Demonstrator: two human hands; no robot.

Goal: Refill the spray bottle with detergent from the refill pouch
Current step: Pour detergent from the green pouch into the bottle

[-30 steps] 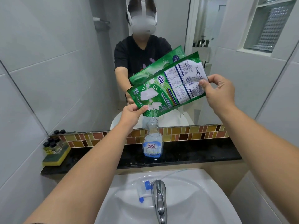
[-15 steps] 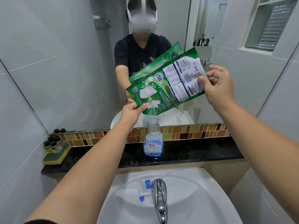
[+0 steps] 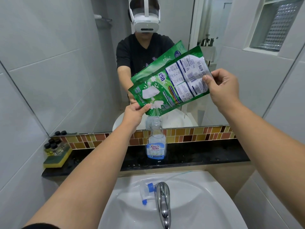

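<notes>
1. Green refill pouch [image 3: 171, 83], tilted, low corner over the open spray bottle [image 3: 156, 141].
2. Left hand [image 3: 134, 114] pinches the low end; right hand [image 3: 222, 87] pinches the raised end.
3. Bottle upright on a black ledge [image 3: 206, 154].

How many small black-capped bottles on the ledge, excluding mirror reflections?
4 black-capped bottles at the yellow sponge, ledge left end: two front, two behind. More may be hidden.

The refill pouch [image 3: 171, 85] slants between the left hand [image 3: 134, 114] and right hand [image 3: 222, 88], its low corner above the spray bottle [image 3: 156, 139] on the ledge [image 3: 206, 156].
</notes>
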